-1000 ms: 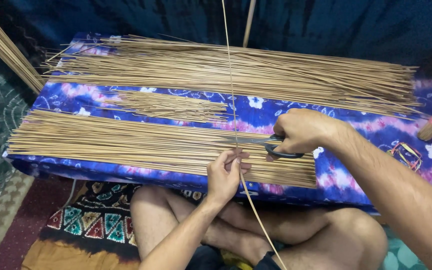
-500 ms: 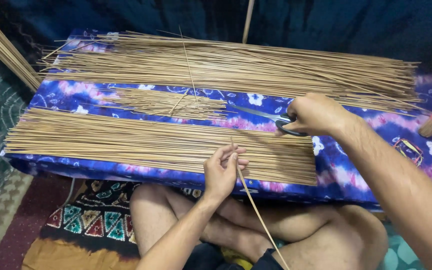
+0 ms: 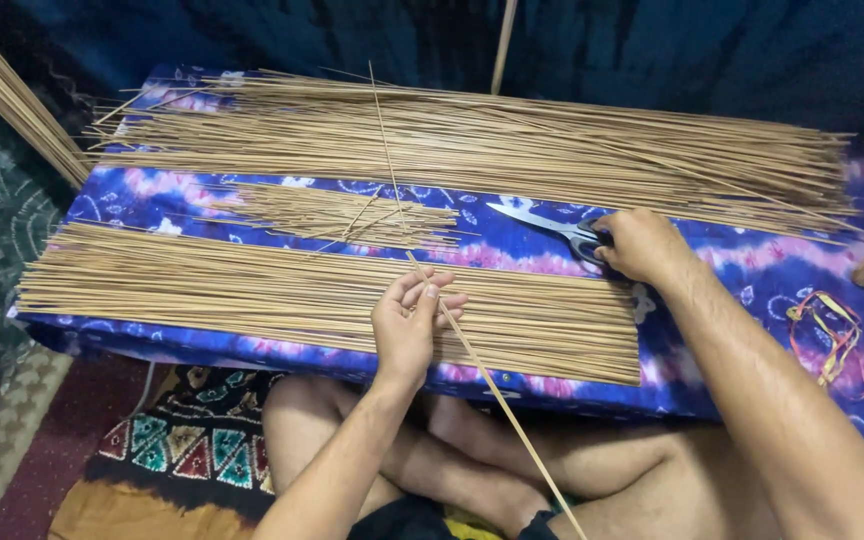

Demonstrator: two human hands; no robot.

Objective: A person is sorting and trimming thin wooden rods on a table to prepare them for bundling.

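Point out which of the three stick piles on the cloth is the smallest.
The middle pile, a short, loose scatter between the long far pile and the long near pile, just beyond the left hand.

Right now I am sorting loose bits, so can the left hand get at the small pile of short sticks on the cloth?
Probably yes. The left hand holds one long stick over the near bundle; the small pile lies just beyond, with nothing standing between, though the held stick occupies its fingers.
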